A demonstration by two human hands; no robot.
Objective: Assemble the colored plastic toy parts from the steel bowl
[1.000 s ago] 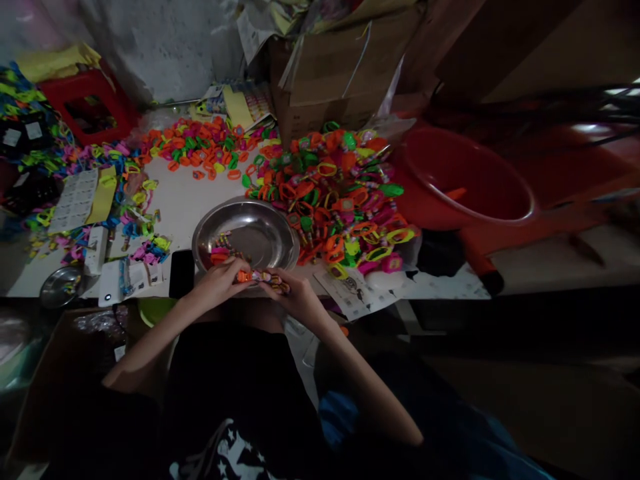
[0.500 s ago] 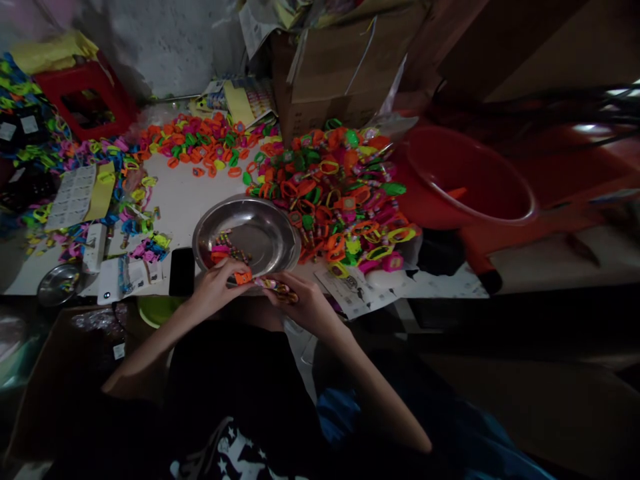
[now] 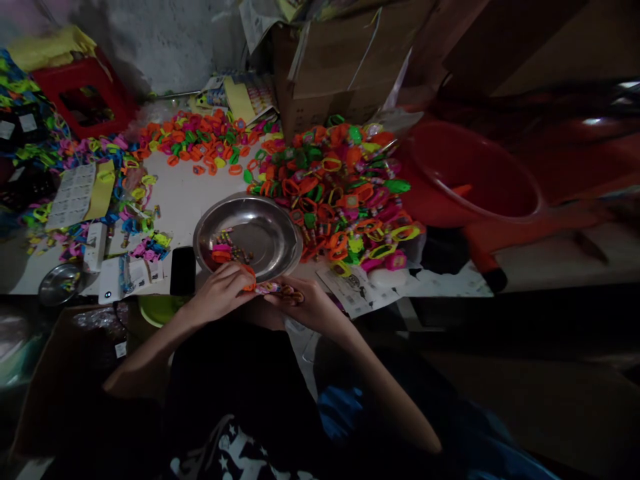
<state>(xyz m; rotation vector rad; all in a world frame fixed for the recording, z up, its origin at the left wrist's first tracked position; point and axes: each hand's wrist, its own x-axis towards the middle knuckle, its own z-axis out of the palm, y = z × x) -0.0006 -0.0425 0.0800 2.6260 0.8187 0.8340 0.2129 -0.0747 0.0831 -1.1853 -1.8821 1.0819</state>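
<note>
My left hand (image 3: 223,290) pinches an orange toy watch (image 3: 249,287) at the near rim of a steel bowl (image 3: 280,230). My right hand (image 3: 307,303) is closed on a small, colourful patterned tube (image 3: 268,288), one end of which meets the watch. Part of the watch and most of the tube's far end are hidden by fingers. Inside the bowl lie a few orange and pink watch pieces (image 3: 221,253) and several small multicoloured tubes (image 3: 245,255). A big heap of bright toy watches (image 3: 345,200) rises to the right of the bowl.
Behind the bowl spreads a pile of loose orange and green watches (image 3: 200,137). A black phone (image 3: 183,271) lies left of the bowl, beyond it a small metal dish (image 3: 60,283). A red basin (image 3: 475,173), cardboard box (image 3: 345,60) and red stool (image 3: 85,93) stand around.
The fingers of my left hand have curled further over the orange watch, which has turned and shows less. Both hands stay at the bowl's near rim.
</note>
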